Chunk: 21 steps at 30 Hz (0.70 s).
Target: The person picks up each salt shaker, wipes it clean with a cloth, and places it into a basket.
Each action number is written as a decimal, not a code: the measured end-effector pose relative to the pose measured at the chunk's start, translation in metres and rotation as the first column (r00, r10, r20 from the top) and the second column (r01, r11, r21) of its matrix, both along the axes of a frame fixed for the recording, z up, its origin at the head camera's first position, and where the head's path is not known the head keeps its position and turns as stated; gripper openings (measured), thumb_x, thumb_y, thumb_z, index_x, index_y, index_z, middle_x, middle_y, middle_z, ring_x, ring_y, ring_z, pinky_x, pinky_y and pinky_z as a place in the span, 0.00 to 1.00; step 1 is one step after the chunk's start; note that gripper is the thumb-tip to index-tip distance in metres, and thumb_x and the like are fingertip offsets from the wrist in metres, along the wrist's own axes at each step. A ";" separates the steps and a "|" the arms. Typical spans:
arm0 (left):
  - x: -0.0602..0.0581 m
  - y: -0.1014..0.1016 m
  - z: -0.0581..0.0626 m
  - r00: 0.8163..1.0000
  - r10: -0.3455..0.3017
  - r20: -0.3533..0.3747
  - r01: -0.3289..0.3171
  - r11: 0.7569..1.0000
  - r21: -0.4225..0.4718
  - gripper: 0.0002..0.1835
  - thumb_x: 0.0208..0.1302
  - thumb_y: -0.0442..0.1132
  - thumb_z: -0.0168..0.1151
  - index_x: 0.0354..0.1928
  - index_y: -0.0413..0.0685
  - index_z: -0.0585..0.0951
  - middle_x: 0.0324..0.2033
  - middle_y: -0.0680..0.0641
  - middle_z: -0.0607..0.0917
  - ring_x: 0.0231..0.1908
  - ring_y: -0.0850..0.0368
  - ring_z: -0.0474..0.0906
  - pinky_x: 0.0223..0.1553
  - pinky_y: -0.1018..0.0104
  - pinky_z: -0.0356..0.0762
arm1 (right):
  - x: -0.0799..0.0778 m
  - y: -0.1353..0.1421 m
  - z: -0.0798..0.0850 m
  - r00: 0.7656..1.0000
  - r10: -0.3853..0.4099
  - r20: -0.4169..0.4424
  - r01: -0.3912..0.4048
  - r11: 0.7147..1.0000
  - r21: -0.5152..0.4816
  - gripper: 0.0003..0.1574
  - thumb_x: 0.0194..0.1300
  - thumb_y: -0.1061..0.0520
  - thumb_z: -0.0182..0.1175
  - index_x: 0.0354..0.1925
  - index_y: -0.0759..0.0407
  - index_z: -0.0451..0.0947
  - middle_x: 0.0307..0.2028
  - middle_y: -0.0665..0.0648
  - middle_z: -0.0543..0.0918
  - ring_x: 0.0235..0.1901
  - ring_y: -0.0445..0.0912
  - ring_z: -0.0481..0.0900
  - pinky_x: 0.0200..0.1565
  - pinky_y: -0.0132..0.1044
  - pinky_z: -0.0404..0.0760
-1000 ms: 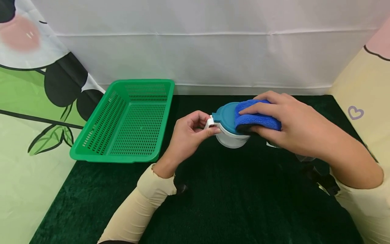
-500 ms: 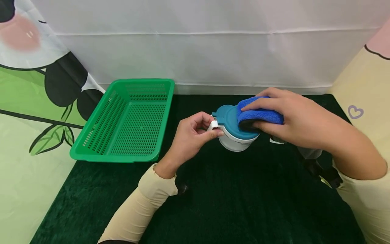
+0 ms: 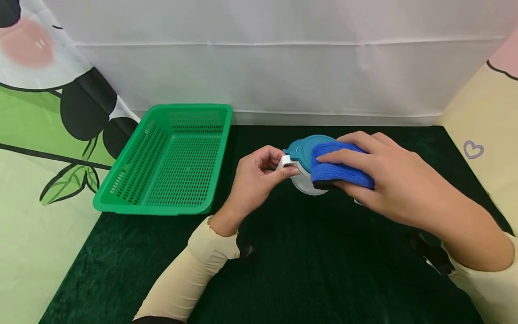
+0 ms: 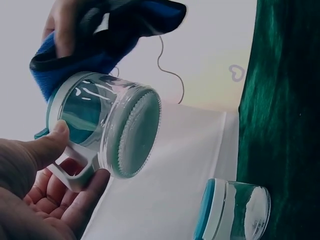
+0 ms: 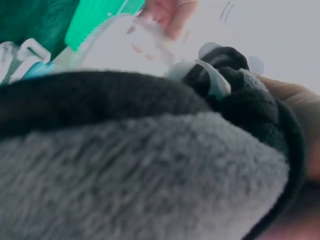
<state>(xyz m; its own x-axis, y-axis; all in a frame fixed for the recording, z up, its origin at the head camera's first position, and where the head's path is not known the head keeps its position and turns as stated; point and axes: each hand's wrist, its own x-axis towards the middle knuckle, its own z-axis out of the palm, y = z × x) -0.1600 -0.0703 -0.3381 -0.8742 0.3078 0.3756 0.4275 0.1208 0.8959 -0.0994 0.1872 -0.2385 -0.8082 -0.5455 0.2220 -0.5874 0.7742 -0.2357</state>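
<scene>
The left hand (image 3: 256,175) pinches the white handle (image 3: 285,159) of a clear jar (image 3: 306,185) above the dark green tablecloth (image 3: 307,265); the right hand (image 3: 378,173), apart from it, grips a blue cloth (image 3: 340,170) against the blue lid (image 3: 310,146). A green basket (image 3: 151,209) sits to the left, a second jar (image 4: 227,210) near

**Blue cloth (image 3: 341,174) shifts over the lid's (image 3: 313,146) near edge**

Your right hand (image 3: 388,177) and forearm sit lower in the head view than half a second ago, and the cloth comes down with them. It now covers the lid's near right rim, which was showing, while the lid's far edge is more exposed. The cloth's dark underside narrows to a thin strip. The cup (image 3: 301,183) rises a little from its dip, your left hand (image 3: 257,175) lifting slightly with it. Below your right hand, a white patch (image 3: 358,202) shrinks to a sliver.
</scene>
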 end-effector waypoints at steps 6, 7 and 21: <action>0.000 -0.006 0.003 0.999 -0.044 0.024 0.042 0.995 0.096 0.09 0.66 0.31 0.72 0.44 0.38 0.81 0.37 0.45 0.85 0.37 0.53 0.82 0.45 0.58 0.87 | -0.017 0.023 -0.012 0.995 0.045 0.086 -0.013 0.940 -0.341 0.33 0.72 0.61 0.65 0.70 0.41 0.74 0.67 0.54 0.74 0.59 0.57 0.75 0.54 0.51 0.83; 0.000 -0.006 0.003 0.997 -0.067 0.023 0.065 0.992 0.105 0.09 0.66 0.30 0.71 0.43 0.37 0.81 0.37 0.45 0.84 0.37 0.53 0.82 0.45 0.58 0.87 | -0.022 0.026 -0.014 0.988 0.076 0.135 -0.016 0.917 -0.399 0.31 0.74 0.62 0.62 0.71 0.43 0.73 0.67 0.53 0.75 0.58 0.56 0.75 0.54 0.45 0.82; 0.006 0.003 -0.003 0.986 -0.167 -0.003 0.167 0.985 -0.038 0.08 0.66 0.35 0.73 0.41 0.43 0.83 0.39 0.50 0.87 0.35 0.53 0.83 0.39 0.60 0.87 | -0.047 -0.002 0.010 0.946 0.161 0.282 -0.137 0.985 -0.102 0.20 0.75 0.52 0.63 0.63 0.41 0.79 0.58 0.54 0.79 0.51 0.55 0.79 0.47 0.56 0.85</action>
